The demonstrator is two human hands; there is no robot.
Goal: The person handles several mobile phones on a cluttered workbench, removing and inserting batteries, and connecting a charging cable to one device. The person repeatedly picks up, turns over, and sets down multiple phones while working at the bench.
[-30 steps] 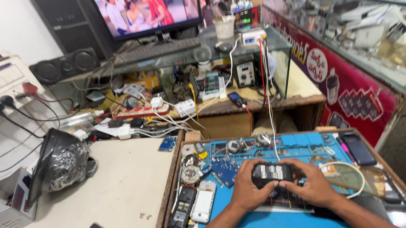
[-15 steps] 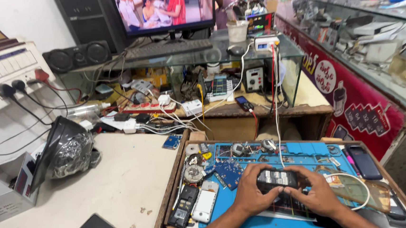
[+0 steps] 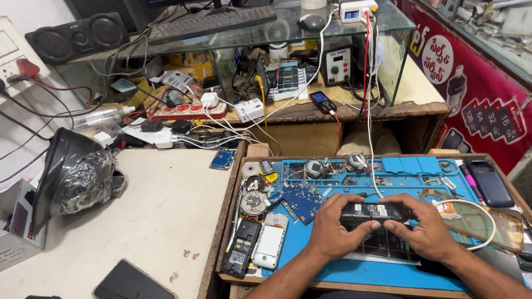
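**Both hands pinch a small black phone body over the blue repair mat**

The left hand (image 3: pixel 334 232) and the right hand (image 3: pixel 425 232) are closed from either end on a slim black phone body (image 3: pixel 370 212), thumbs pressing on its upper face and fingers curled under it. It is held level, just above the blue repair mat (image 3: pixel 405 171) that lines the wooden tray (image 3: pixel 230 214), near the tray's front edge.

The piece looks light and rigid, a thin plastic shell with a label on its exposed face; it would likely flex or crack if squeezed in the middle, so the short ends and long edges, where the hands sit now, seem the safest hold. Its smooth sides could slip under sweaty fingertips.

Left of the hands, on the mat, lie a black keypad phone (image 3: pixel 242 248) and a white phone shell (image 3: pixel 270 246) side by side, with a blue circuit board (image 3: pixel 304 200) just beyond them. A white cable (image 3: pixel 368 98) drops from the glass shelf to the mat near the phone body. To the right, a clear soft case (image 3: pixel 483 222) lies touching the right hand's far side, and a dark smartphone (image 3: pixel 488 181) rests at the tray's right edge. On the pale surface (image 3: pixel 158 207) to the left, well apart, a black smartphone (image 3: pixel 134 296) lies face up.
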